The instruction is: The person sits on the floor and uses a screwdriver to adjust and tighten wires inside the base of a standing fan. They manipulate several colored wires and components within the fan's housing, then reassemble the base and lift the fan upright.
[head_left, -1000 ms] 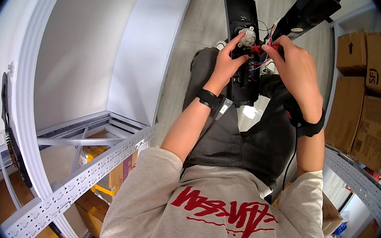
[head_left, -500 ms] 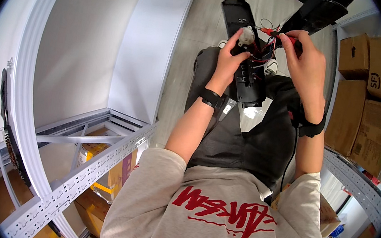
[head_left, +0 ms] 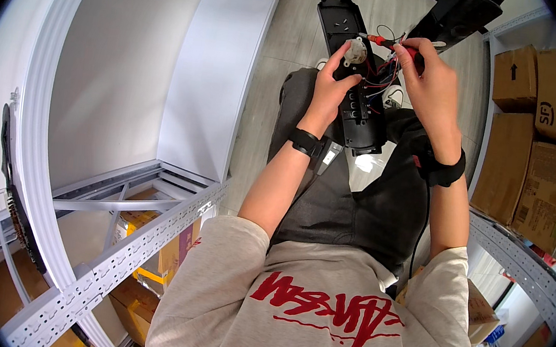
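My left hand [head_left: 330, 87] pinches a round, whitish, semi-transparent part with small mounting ears [head_left: 355, 53] between thumb and forefinger. It holds the part over a long black plastic housing [head_left: 362, 129] that lies open across my lap. In my right hand [head_left: 432, 81] is a red and black screwdriver [head_left: 383, 42]. Its thin metal tip points left, close to the upper edge of the round part; whether they touch I cannot tell. Red, black and white wires [head_left: 384, 83] run between the housing and my right hand. A few small screws [head_left: 342, 24] lie in the housing's far end.
Beyond my right hand stands another black casing [head_left: 453, 22]. Cardboard boxes [head_left: 506, 167] are stacked on a shelf at the right. A grey metal shelving frame [head_left: 128, 249] runs along my left, with taped boxes [head_left: 164, 256] below it.
Both hands have shifted slightly left, the right one further. The screwdriver tip and round part have moved left with them. The housing's far end sits a little further left.
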A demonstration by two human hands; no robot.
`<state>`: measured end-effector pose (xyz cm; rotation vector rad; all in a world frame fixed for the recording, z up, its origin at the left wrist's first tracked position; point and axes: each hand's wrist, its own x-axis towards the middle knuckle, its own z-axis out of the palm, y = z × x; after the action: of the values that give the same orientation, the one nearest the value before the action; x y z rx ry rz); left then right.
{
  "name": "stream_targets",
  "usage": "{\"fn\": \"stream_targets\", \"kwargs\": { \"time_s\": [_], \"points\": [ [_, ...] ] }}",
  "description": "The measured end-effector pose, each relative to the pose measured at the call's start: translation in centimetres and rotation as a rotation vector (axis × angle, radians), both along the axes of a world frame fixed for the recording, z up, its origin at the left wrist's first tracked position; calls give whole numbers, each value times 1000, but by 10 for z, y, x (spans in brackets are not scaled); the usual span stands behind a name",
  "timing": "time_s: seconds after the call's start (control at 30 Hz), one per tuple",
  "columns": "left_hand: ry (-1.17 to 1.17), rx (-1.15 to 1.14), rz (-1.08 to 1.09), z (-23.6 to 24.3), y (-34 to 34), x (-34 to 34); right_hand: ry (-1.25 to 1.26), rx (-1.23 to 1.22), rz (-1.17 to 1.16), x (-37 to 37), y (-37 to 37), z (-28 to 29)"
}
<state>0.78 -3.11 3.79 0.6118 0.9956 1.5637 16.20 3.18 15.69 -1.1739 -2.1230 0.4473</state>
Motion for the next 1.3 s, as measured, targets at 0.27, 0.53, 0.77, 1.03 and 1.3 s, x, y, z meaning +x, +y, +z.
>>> {"fn": "stream_targets", "kwargs": {
  "time_s": [0.27,0.53,0.77,1.03,1.3],
  "points": [
    [5,22,1,-3,0,-1,2,0,14,-1,2,-4],
    [-17,8,-23,-8,1,-1,4,10,11,-8,10,-15],
    [-149,4,1,-1,-1,-3,10,17,-2,-6,13,-23],
    [-105,-4,3,-1,0,-3,5,3,-9,-9,11,-19],
    [-129,-17,-4,0,-1,-4,16,2,4,-14,13,-22]
  ]
}}
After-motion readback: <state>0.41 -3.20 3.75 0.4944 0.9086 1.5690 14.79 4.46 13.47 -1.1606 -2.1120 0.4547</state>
